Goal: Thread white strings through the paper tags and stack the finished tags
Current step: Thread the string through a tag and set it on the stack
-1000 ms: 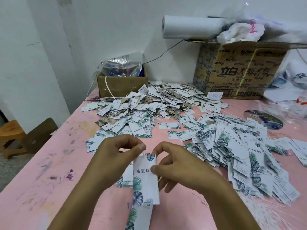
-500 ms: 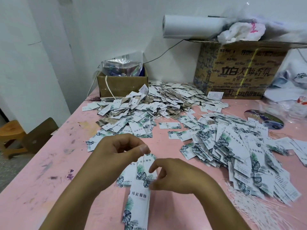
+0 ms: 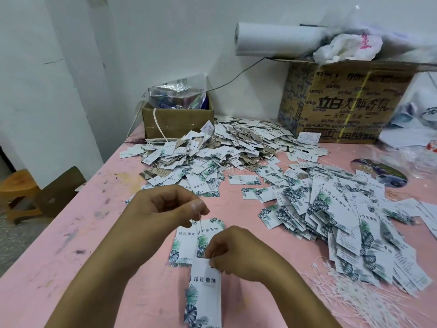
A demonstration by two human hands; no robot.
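Observation:
A white paper tag (image 3: pixel 205 292) printed with green leaves hangs above the pink table (image 3: pixel 78 233) near its front edge. My right hand (image 3: pixel 236 250) pinches this tag at its top end. My left hand (image 3: pixel 163 209) is raised above it and pinches a thin white string (image 3: pixel 200 220) that runs down towards the tag's top. Under my hands lie two leaf-printed tags (image 3: pixel 186 242) flat on the table. A bundle of loose white strings (image 3: pixel 369 297) lies at the front right.
A heap of leaf-printed tags (image 3: pixel 343 223) spreads at the right. A larger pile of tags with strings (image 3: pixel 224 150) lies behind, before a small cardboard box (image 3: pixel 177 121) and a big printed carton (image 3: pixel 343 100). A wooden stool (image 3: pixel 19 192) stands left of the table.
My right hand has moved down and toward me with the tag, while my left hand stayed up. The string now stretches between the two hands.

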